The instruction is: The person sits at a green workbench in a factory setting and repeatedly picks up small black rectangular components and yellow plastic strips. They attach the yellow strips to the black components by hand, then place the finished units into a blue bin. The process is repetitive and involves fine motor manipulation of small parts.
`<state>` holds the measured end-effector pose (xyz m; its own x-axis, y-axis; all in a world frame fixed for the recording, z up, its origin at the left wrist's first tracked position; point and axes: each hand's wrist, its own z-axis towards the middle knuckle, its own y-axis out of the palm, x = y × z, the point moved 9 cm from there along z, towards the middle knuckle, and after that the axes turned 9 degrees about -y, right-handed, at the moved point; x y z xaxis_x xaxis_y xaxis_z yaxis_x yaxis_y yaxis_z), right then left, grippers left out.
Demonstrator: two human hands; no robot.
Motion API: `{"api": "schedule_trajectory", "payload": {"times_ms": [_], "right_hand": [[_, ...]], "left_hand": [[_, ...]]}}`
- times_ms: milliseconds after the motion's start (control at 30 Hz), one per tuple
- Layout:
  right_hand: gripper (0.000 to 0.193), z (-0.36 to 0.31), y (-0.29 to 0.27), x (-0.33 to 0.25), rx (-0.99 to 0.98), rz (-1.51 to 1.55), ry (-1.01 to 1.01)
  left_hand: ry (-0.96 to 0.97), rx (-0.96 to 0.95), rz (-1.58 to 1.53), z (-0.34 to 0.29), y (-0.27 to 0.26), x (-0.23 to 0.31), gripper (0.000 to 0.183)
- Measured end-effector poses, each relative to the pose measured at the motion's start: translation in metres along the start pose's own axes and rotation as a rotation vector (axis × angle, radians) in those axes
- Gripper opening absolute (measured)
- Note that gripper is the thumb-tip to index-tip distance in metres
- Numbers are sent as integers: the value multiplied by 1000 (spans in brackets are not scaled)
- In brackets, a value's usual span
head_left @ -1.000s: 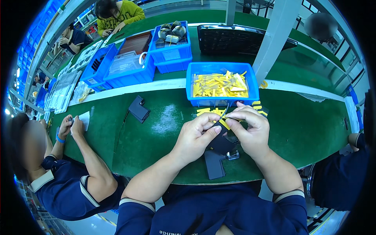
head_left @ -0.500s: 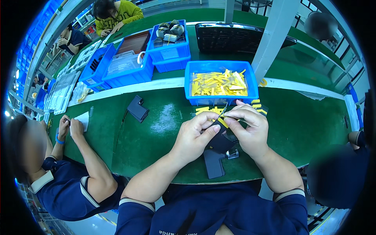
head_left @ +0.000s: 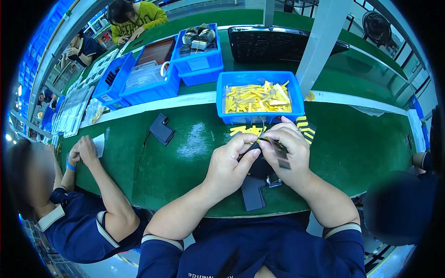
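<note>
Above the bench, my left hand (head_left: 230, 160) is closed, thumb and fingers gripping a black flat part (head_left: 260, 168) mostly hidden between my hands. Close against it, my right hand (head_left: 292, 147) is closed too, with thumb and forefinger meeting at the part's upper end. A thin dark translucent strip (head_left: 282, 157), blurred, hangs across my right fingers. Just below lies a black L-shaped part (head_left: 253, 194) with a shiny metal piece (head_left: 273, 180) beside it. Beyond my fingers, small yellow strips (head_left: 241, 129) lie on the bench.
A blue bin (head_left: 259, 118) of yellow strips stands just ahead of my hands. Another black L-shaped part (head_left: 161, 129) lies left, near white powder (head_left: 197, 141). Further blue bins (head_left: 153, 88) sit behind a white rail (head_left: 185, 101). A co-worker (head_left: 92, 208) works at my left; a post (head_left: 324, 46) rises behind.
The yellow strip seen on the black part is now hidden by my hands. A dark translucent strip has appeared against my right fingers, and my right hand has turned slightly and shifted left.
</note>
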<state>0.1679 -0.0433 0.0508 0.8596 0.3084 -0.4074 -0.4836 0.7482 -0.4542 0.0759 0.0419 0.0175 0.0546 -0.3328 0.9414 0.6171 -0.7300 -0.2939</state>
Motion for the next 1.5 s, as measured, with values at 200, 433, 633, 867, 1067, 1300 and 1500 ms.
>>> {"api": "schedule_trajectory", "payload": {"times_ms": [200, 433, 633, 867, 1067, 1300, 1500], "right_hand": [[31, 3, 1, -1, -53, 66, 54], [31, 7, -8, -37, -37, -252, -244], [27, 10, -24, -23, 81, -195, -170], [22, 1, -2, -36, -61, -101, -224], [23, 1, -9, -32, -6, -80, -161], [26, 4, -11, -20, 9, 41, -116], [24, 5, -5, -11, -47, 213, -59]], "left_hand": [[28, 81, 42, -1, -9, 6, 21], [-29, 88, -121, 1, -7, -9, 21], [-51, 21, -131, 1, -2, -11, 21], [-131, 30, -412, 4, -3, -26, 23], [25, 95, -62, 1, -8, -6, 22], [246, 108, 211, -5, -2, 20, 31], [220, 49, 244, -6, -1, 17, 41]]}}
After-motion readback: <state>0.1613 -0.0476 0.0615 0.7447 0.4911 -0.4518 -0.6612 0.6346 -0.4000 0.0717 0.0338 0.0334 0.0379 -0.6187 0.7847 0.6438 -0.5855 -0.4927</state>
